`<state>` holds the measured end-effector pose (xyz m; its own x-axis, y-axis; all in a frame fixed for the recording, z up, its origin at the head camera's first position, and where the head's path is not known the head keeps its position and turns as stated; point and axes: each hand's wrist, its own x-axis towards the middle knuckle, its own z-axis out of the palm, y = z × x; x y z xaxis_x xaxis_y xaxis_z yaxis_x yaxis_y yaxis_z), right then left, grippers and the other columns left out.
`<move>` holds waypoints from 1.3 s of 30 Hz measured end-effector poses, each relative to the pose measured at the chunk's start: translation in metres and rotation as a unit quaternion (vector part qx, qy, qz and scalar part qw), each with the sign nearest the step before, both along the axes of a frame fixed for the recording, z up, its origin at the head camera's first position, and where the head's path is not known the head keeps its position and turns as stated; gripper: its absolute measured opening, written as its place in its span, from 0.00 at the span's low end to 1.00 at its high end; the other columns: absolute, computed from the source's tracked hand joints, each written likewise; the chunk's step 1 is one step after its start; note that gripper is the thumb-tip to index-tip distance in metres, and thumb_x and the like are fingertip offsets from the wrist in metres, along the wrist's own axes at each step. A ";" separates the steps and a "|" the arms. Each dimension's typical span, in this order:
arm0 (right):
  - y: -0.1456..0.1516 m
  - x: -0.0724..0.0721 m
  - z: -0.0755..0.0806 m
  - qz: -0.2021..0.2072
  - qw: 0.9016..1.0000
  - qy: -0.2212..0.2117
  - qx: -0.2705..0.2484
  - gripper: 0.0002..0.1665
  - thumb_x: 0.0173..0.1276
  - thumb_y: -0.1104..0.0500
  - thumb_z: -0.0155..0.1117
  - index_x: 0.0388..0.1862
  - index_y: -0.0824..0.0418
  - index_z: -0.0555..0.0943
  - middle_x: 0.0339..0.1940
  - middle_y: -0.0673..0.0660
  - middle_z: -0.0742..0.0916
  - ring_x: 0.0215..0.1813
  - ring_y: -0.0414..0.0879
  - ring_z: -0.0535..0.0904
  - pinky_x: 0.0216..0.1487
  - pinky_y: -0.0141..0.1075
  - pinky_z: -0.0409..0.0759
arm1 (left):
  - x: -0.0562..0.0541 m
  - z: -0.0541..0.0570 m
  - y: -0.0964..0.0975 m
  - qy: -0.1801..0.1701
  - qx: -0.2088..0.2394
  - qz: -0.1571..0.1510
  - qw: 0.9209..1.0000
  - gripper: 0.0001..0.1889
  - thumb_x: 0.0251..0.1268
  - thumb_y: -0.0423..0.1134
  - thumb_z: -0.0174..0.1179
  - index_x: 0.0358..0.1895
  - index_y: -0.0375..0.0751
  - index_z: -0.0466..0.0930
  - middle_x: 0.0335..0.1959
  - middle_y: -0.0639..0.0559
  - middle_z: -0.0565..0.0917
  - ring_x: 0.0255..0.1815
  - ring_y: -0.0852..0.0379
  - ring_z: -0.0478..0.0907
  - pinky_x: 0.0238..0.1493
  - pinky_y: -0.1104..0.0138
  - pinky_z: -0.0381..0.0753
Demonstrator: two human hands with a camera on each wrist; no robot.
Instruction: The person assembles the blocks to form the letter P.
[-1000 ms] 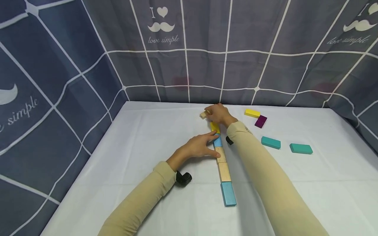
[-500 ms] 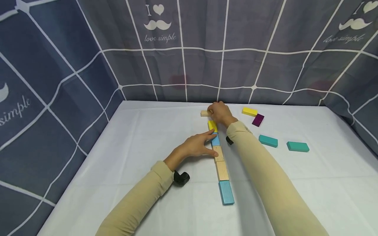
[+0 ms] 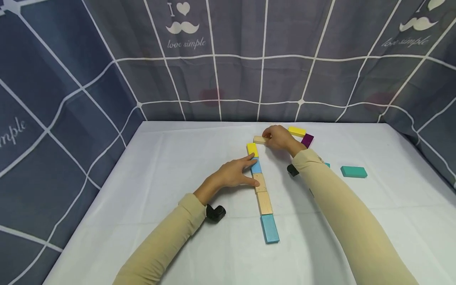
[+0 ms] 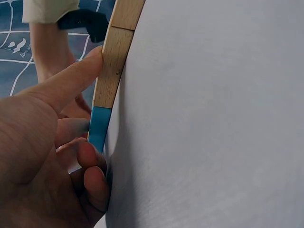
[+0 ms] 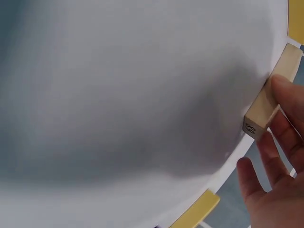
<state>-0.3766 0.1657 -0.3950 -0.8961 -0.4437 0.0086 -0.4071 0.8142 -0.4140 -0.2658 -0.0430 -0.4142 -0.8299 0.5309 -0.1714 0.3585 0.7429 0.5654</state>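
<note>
A single-file row of blocks runs away from me in the head view: a blue block [image 3: 269,228], two wooden blocks [image 3: 264,203], a light blue block [image 3: 256,166] and a yellow block [image 3: 252,149] at the far end. My left hand [image 3: 231,173] rests along the row's left side; its thumb touches the farther wooden block [image 4: 114,71] and a finger meets the light blue one [image 4: 99,124]. Just beyond and right of the yellow end, my right hand [image 3: 281,138] pinches another wooden block [image 5: 268,97], lying crosswise to the row. Dark marks show on its end face.
Right of the row lie a loose yellow block [image 3: 297,131], a purple block [image 3: 307,140] and a teal block [image 3: 354,171]. Another teal piece [image 3: 327,165] is mostly hidden by the right sleeve. A checked curtain [image 3: 235,79] hangs behind the white-covered table [image 3: 171,158].
My right hand has carried the wooden block rightward, from left of the row's far end to its right, and the block has turned crosswise. The left hand stays in place against the row.
</note>
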 end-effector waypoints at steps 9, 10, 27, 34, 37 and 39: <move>0.019 0.012 0.003 0.002 0.999 -0.036 -0.021 0.19 0.62 0.69 0.66 0.52 0.73 0.81 0.46 0.68 0.83 0.46 0.58 0.75 0.56 0.51 0.73 | 0.001 0.001 0.001 -0.005 0.010 0.002 1.000 0.46 0.56 0.60 0.70 0.76 0.50 0.62 0.79 0.61 0.52 0.77 0.54 0.52 0.72 0.55 0.58; 0.018 0.012 0.002 0.004 0.999 -0.038 -0.023 0.19 0.62 0.69 0.66 0.52 0.73 0.81 0.46 0.67 0.83 0.46 0.58 0.76 0.56 0.51 0.73 | 0.001 0.001 0.001 -0.005 0.011 0.002 1.000 0.45 0.56 0.60 0.70 0.76 0.50 0.62 0.79 0.61 0.52 0.77 0.54 0.52 0.72 0.55 0.58; 0.010 0.010 -0.006 0.017 0.999 0.027 -0.028 0.20 0.59 0.74 0.65 0.52 0.71 0.83 0.51 0.68 0.85 0.56 0.61 0.78 0.61 0.52 0.71 | 0.000 0.001 0.001 -0.002 0.015 0.000 1.000 0.45 0.56 0.59 0.70 0.76 0.49 0.63 0.79 0.61 0.54 0.77 0.55 0.52 0.72 0.55 0.58; 0.008 0.010 -0.006 0.009 0.999 0.031 -0.023 0.21 0.58 0.74 0.64 0.52 0.70 0.84 0.52 0.66 0.85 0.57 0.62 0.76 0.63 0.52 0.69 | 0.001 0.002 0.001 -0.007 0.017 0.003 1.000 0.45 0.56 0.59 0.70 0.76 0.51 0.62 0.79 0.62 0.53 0.77 0.55 0.52 0.72 0.54 0.57; 0.008 0.010 -0.006 0.013 0.999 0.031 -0.025 0.22 0.58 0.74 0.63 0.53 0.71 0.83 0.53 0.68 0.85 0.57 0.62 0.76 0.63 0.53 0.69 | 0.001 0.002 0.000 -0.006 0.017 0.004 1.000 0.45 0.56 0.59 0.70 0.76 0.51 0.62 0.79 0.62 0.53 0.77 0.55 0.52 0.72 0.54 0.58; 0.008 0.010 -0.006 0.016 0.999 0.032 -0.031 0.23 0.58 0.74 0.62 0.55 0.71 0.82 0.55 0.68 0.84 0.59 0.62 0.76 0.63 0.53 0.69 | 0.001 0.002 0.000 -0.005 0.018 0.004 1.000 0.45 0.56 0.59 0.70 0.76 0.50 0.63 0.79 0.61 0.54 0.77 0.55 0.52 0.72 0.54 0.58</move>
